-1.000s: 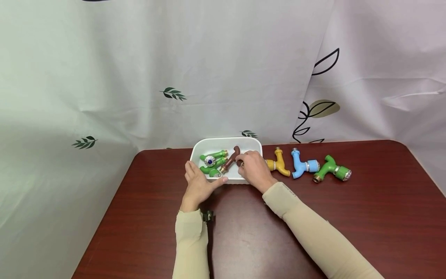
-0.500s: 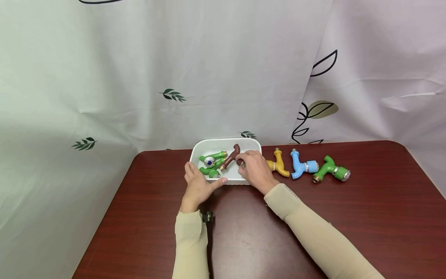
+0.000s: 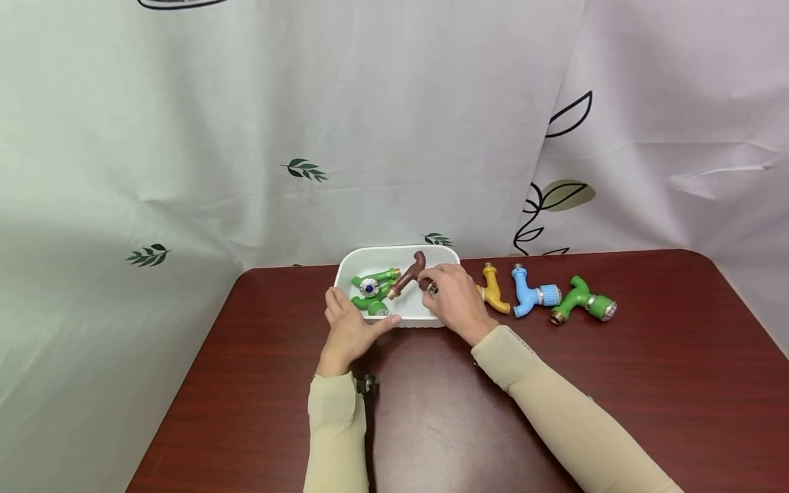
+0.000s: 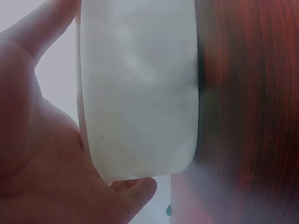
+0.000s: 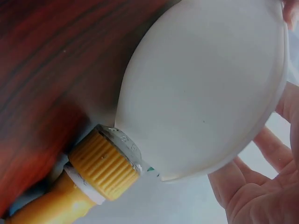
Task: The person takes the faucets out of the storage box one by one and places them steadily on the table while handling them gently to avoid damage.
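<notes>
A white plastic bin sits at the back of the table with green faucets lying in its left part. My left hand holds the bin's front left corner, thumb along the front rim and fingers at the left side. In the left wrist view, a fingertip curls around the bin's end. My right hand reaches over the bin's right front and pinches a brown faucet near its knob. The faucet's brass threaded end points toward the green ones; the fingers partly hide its knob.
Right of the bin lie a yellow faucet, a blue faucet and a green faucet in a row on the dark red table. The yellow knob is close against the bin. A pale curtain hangs behind.
The brown faucet has shifted slightly upward in the bin, its brass end moving away from the front wall with my right hand. My left hand has stayed on the corner.
</notes>
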A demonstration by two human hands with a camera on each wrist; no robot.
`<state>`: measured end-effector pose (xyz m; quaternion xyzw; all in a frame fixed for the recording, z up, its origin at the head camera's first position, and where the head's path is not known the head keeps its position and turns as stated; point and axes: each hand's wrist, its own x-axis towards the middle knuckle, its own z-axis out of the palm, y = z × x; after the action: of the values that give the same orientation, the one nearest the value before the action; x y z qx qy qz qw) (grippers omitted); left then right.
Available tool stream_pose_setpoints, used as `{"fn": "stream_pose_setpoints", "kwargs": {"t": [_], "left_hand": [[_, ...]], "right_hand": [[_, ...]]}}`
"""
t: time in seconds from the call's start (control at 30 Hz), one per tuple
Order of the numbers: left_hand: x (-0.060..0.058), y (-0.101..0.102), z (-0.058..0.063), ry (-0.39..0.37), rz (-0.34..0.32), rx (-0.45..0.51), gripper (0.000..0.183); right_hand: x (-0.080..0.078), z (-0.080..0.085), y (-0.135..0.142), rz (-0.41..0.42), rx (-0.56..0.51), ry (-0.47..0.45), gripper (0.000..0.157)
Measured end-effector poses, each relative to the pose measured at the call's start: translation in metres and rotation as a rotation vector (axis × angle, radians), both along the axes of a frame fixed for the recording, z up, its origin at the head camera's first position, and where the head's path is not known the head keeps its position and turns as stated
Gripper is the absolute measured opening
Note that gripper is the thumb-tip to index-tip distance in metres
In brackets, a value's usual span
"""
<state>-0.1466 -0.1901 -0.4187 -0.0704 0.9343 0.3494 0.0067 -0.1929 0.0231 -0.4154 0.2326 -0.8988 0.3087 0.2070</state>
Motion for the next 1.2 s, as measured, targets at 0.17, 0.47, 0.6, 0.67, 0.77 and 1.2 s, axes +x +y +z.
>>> {"fn": "stream_pose_setpoints", "kwargs": {"t": [0.17, 0.47, 0.6, 0.67, 0.77, 1.2], "left_hand": [[0.000, 0.000, 0.000, -0.003, 0.002, -0.005, 0.137], [-0.001, 0.000, -0.001, -0.007, 0.003, -0.002, 0.138], [-0.001, 0.000, -0.001, -0.002, -0.001, 0.000, 0.138], [-0.001, 0.000, -0.001, -0.003, 0.000, -0.003, 0.138], [-0.001, -0.001, -0.002, -0.007, 0.001, -0.004, 0.138], [-0.001, -0.001, -0.001, -0.010, 0.006, -0.002, 0.138]], "right_hand": [[0.002, 0.003, 0.003, -0.001, -0.015, -0.009, 0.023], [0.006, 0.009, 0.010, 0.007, -0.036, 0.000, 0.024], [0.008, 0.011, 0.014, -0.012, -0.043, -0.008, 0.024], [0.009, 0.013, 0.016, -0.017, -0.050, -0.014, 0.024], [0.011, 0.016, 0.019, -0.014, -0.059, -0.020, 0.024], [0.023, 0.023, 0.027, 0.006, -0.108, 0.010, 0.024]]}}
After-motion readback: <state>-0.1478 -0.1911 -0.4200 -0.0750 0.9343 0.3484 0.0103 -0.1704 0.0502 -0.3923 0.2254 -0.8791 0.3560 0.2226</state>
